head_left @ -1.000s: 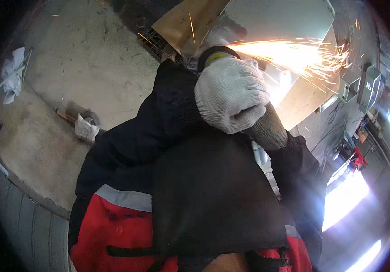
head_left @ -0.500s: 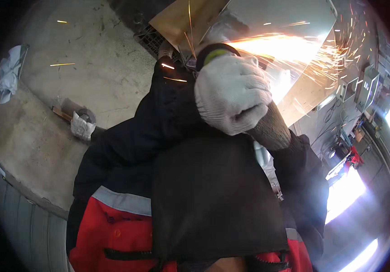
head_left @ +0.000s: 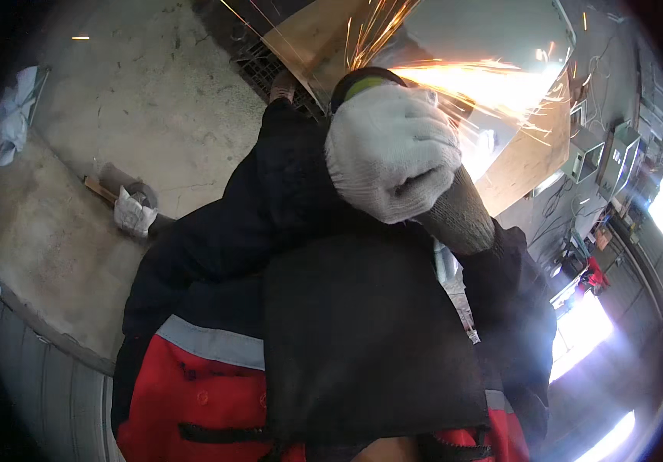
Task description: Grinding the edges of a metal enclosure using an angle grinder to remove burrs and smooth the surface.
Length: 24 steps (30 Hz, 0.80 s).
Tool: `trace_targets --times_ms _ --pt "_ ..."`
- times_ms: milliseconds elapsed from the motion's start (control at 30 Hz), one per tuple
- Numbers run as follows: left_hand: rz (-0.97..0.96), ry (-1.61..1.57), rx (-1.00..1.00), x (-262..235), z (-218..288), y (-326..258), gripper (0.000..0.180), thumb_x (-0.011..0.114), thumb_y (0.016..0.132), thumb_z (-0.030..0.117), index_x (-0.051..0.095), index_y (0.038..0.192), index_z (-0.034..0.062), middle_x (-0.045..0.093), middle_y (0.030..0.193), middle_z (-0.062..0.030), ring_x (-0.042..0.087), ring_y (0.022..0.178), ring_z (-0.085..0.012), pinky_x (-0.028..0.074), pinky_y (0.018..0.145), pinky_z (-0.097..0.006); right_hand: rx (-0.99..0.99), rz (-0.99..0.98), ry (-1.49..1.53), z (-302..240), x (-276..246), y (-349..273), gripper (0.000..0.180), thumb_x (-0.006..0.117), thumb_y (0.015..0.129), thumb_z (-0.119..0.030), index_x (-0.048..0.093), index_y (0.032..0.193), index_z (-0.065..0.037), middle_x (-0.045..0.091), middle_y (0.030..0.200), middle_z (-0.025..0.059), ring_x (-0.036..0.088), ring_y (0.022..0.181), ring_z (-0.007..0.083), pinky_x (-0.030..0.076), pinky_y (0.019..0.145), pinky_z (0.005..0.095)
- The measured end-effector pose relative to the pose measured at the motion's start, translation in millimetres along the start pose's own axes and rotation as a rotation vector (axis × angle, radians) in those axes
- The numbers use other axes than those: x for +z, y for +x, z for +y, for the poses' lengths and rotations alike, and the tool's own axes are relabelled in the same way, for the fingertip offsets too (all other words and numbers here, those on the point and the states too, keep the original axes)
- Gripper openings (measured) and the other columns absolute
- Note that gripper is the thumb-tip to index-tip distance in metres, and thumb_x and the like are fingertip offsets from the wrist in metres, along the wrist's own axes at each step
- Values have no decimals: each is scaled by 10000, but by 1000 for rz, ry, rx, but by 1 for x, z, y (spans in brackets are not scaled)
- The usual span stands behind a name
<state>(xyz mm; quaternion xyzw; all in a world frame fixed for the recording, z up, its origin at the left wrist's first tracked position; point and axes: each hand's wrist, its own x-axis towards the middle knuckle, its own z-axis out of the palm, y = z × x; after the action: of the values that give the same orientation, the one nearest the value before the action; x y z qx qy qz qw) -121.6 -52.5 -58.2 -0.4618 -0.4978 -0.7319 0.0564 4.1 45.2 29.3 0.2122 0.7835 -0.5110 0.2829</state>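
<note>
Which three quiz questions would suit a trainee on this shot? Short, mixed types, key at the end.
1. True or false: the brightest sparks stream from the grinder toward the picture's right.
2. The glove on the left hand is: A) red, B) white, C) yellow.
3. What flat brown thing shows past the edges of the grey sheet?

Key: 1. True. 2. B. 3. A board.

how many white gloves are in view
2: one on the left hand by the grinder, and another white glove toward the picture's left, seen against the floor. More may be hidden behind the left hand.
</note>
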Motion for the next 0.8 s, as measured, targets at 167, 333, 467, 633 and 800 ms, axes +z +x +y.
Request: trace_targets --times_ms 167,333,467,633,800 --pt "-79 -133 -155 -1 24 9 134 730 673 59 734 804 31 747 825 -118 750 810 -281 599 776 -401 -13 116 41 7 10 -23 363 748 946 -229 657 1234 -28 680 1228 131 642 1206 266 510 1040 405" --pt "-4 -102 -96 -1 12 11 122 731 610 51 699 727 63 718 763 -80 730 736 -262 571 674 -362 27 -20 -45 2 -1 -6 354 734 958 -232 656 1239 -30 679 1226 126 634 1232 262 503 1058 391" --pt "17 -133 -88 15 26 5 93 737 654 66 697 738 67 730 783 -76 735 751 -254 575 685 -363 29 59 17 11 6 -29 341 747 953 -244 674 1222 -48 691 1218 112 650 1208 262 508 1055 389" --pt "-277 -154 -201 42 44 2 119 749 728 191 701 767 89 692 770 -83 703 769 -290 564 733 -424 165 179 -12 49 15 -86 490 831 887 -233 656 1306 -48 691 1289 119 648 1253 261 518 1064 390" --pt "-473 -207 -222 59 48 -1 208 708 787 293 701 723 95 675 744 -106 687 761 -328 551 746 -449 309 292 388 59 21 -116 506 843 884 -193 645 1309 -3 705 1264 119 681 1175 231 561 1007 373"
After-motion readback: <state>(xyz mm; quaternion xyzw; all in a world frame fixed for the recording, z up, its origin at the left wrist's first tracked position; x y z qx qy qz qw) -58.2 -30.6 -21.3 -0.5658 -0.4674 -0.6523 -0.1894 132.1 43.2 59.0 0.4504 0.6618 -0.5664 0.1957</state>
